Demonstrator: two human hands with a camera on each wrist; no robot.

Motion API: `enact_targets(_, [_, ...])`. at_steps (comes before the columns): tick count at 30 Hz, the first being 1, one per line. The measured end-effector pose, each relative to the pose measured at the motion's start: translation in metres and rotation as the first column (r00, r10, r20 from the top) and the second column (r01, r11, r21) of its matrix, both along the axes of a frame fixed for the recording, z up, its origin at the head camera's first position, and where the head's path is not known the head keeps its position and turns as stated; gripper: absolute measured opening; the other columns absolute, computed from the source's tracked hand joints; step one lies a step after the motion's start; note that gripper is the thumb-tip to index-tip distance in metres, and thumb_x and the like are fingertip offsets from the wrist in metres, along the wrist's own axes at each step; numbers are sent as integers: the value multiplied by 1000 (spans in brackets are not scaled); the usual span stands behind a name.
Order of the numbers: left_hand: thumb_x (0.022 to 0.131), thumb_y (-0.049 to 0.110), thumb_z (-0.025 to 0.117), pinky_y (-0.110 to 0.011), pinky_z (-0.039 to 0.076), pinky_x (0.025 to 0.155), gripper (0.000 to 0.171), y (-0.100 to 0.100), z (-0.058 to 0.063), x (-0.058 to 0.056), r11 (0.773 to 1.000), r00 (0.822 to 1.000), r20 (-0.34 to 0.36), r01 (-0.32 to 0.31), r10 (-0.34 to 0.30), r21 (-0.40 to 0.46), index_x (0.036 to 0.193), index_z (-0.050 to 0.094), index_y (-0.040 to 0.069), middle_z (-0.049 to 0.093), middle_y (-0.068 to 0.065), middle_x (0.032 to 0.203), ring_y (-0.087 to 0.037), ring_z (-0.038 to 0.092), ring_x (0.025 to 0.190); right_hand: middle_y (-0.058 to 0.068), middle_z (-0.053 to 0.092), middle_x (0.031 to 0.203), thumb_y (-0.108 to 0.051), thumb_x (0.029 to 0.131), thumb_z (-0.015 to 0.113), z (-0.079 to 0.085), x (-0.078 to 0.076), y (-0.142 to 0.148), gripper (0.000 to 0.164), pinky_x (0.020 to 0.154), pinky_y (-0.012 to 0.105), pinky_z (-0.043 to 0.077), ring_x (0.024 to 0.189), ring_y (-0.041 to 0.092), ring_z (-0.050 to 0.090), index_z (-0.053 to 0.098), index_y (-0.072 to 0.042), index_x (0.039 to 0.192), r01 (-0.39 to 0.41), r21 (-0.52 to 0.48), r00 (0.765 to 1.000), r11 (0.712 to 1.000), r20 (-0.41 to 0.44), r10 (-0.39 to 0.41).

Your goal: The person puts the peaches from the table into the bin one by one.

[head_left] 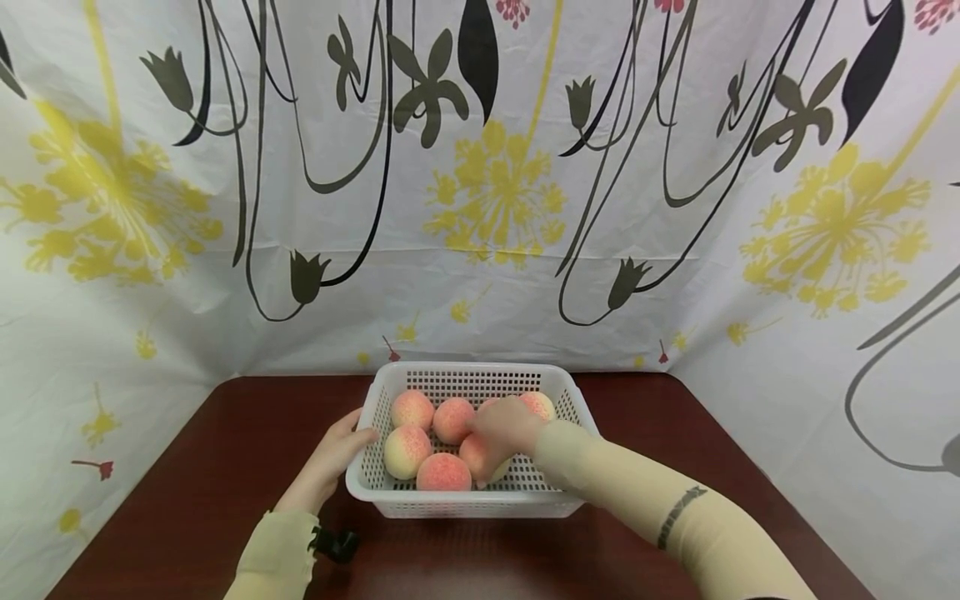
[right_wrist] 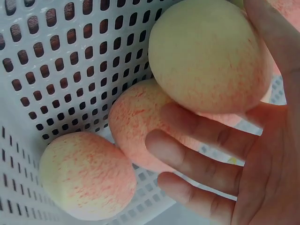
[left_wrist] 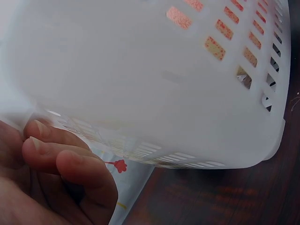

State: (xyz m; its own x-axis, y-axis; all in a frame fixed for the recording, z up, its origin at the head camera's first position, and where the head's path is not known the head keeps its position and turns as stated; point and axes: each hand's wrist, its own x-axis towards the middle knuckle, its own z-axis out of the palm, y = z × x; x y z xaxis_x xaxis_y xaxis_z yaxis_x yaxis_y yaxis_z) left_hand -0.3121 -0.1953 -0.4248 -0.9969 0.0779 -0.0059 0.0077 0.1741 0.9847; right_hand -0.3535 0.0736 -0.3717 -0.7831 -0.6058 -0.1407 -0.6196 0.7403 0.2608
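Observation:
A white slotted plastic basket (head_left: pixel 480 505) stands on the table and holds several pink-and-yellow peaches (head_left: pixel 444 473). My left hand (head_left: pixel 335 454) grips the basket's left rim, thumb over the edge; in the left wrist view its fingers curl beside the basket wall (left_wrist: pixel 117 75). Inside the basket, my right hand (head_left: pixel 506 423) holds a peach (right_wrist: pixel 206 56) between thumb and fingers, near the middle of the front. Two more peaches, one partly behind the fingertips (right_wrist: pixel 164 147) and one paler peach (right_wrist: pixel 89 176), lie by the slotted wall. The right hand partly hides a peach behind it.
The dark red-brown table (head_left: pixel 187 500) extends to both sides of the basket. A white sheet with flower prints (head_left: pixel 480 317) hangs behind it and along both sides. A small black device (head_left: pixel 337 546) is at the left wrist.

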Motion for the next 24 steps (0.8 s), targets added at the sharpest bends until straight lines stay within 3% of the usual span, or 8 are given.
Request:
enact_targets(2, [94, 12, 53, -46, 55, 75, 57, 0, 1, 1, 1000, 1000, -1, 3, -3, -3, 147, 36, 3, 56, -27, 128, -32, 64, 100, -10, 51, 71, -58, 52, 80, 5, 1, 6, 45, 55, 33, 45, 62, 11, 47, 56, -29, 77, 30, -42, 999, 999, 46, -28])
enact_targets(5, [94, 11, 53, -46, 55, 75, 57, 1, 1, 1, 1000, 1000, -4, 0, 0, -6, 147, 36, 2, 55, -28, 128, -31, 64, 100, -13, 55, 74, -61, 56, 79, 14, 2, 18, 46, 57, 32, 45, 64, 9, 50, 61, -30, 85, 65, -88, 995, 994, 86, -57])
enact_targets(9, [93, 10, 52, -45, 55, 76, 56, 2, 0, 0, 1000, 1000, -8, -5, 5, -3, 147, 37, 1, 55, -28, 128, -31, 65, 99, -11, 65, 92, -67, 62, 76, 27, 1, 39, 69, 71, 33, 49, 83, 11, 61, 65, -25, 115, 88, -165, 991, 982, 113, -69])
enact_targets(11, [93, 10, 53, -45, 55, 76, 56, 3, 0, 0, 1000, 1000, -6, -4, 4, -1, 147, 36, 1, 55, -28, 128, -31, 65, 99, -6, 67, 95, -63, 68, 74, 33, 0, 50, 68, 74, 35, 48, 85, 14, 61, 64, -20, 121, 81, -224, 990, 971, 128, -53])
enact_targets(16, [94, 12, 53, -45, 55, 76, 57, 1, 2, 1, 1000, 1000, 1, 8, -8, -5, 148, 34, 2, 54, -28, 130, -32, 64, 101, -3, 66, 85, -47, 83, 69, 49, 2, 79, 44, 68, 37, 47, 74, 13, 58, 68, -16, 114, 101, -318, 987, 943, 154, -54])
enact_targets(24, [95, 11, 53, -45, 55, 76, 58, 2, 0, 2, 1000, 1000, 1, 3, -3, -3, 148, 33, 1, 54, -29, 130, -32, 64, 101, -11, 57, 68, -46, 86, 68, 61, 12, 145, 43, 54, 31, 43, 59, 7, 52, 65, -18, 118, 157, -383, 987, 910, 101, -128])
